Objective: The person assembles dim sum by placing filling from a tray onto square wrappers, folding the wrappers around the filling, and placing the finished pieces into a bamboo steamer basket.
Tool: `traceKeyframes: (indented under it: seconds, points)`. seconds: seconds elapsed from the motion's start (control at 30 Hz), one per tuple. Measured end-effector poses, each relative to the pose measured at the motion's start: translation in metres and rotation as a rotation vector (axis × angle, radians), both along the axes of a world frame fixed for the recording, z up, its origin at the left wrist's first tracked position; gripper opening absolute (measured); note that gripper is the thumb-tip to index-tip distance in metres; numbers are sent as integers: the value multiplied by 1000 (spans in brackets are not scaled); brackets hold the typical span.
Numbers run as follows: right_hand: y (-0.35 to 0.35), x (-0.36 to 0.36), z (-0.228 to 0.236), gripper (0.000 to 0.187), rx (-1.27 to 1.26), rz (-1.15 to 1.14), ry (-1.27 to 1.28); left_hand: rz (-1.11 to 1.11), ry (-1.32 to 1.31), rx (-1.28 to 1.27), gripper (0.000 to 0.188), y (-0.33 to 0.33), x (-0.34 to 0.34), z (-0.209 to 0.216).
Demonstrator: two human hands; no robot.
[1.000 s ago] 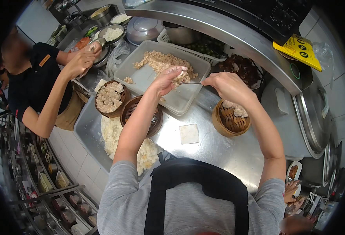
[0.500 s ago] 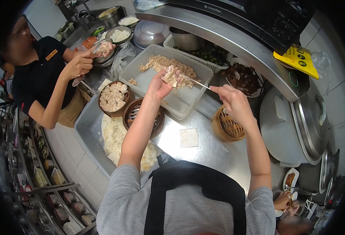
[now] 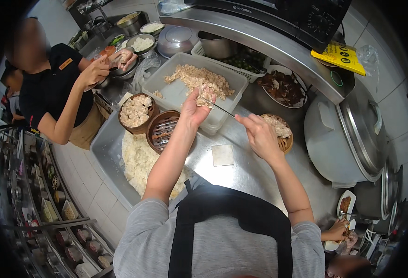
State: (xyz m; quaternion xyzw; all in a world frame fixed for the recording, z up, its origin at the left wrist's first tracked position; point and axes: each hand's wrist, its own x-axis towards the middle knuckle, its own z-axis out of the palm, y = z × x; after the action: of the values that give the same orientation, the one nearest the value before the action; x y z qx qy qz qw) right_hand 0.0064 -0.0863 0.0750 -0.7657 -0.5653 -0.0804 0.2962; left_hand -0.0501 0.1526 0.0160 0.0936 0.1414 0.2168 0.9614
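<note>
Over the near edge of a clear plastic tub [image 3: 147, 88], my left hand [image 3: 194, 112] is closed around a siomai dumpling [image 3: 205, 101] with pale meat filling. My right hand [image 3: 258, 133] grips the handle of a thin metal spatula [image 3: 224, 111]. The tool's far end meets the filling at my left fingers. Minced meat filling [image 3: 194, 79] is heaped in the tub. Below my hands, a small stack of square white wrappers [image 3: 223, 155] lies on the steel table [image 3: 208, 172]. Beside my right hand, partly behind it, is a bamboo steamer [image 3: 287, 147] with several dumplings [image 3: 278, 126].
Left of my forearm stand a steamer full of dumplings [image 3: 136, 110] and a slatted steamer [image 3: 154, 143], above a grey bin [image 3: 103, 147] of white shreds. A co-worker [image 3: 58, 92] works at far left. A large pot [image 3: 326, 134] and overhead steel shelf [image 3: 278, 48] bound the right and back.
My right hand has moved left and down, with the spatula tip now over the dumpling's filling. More of the dumplings in the right steamer show. The view has shifted slightly.
</note>
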Motion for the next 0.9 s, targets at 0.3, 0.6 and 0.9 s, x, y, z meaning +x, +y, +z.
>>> traceKeyframes:
  seconds: [0.3, 0.6, 0.9]
  points:
    - [-21, -11, 2, 36, 46, -29, 49, 60, 35, -66, 25, -25, -13, 8]
    - [-21, -8, 15, 32, -26, -10, -93, 60, 103, -18, 19, -34, -13, -10]
    - [-36, 24, 32, 36, -105, 18, -16, -192, -180, 17, 36, -51, -30, 26]
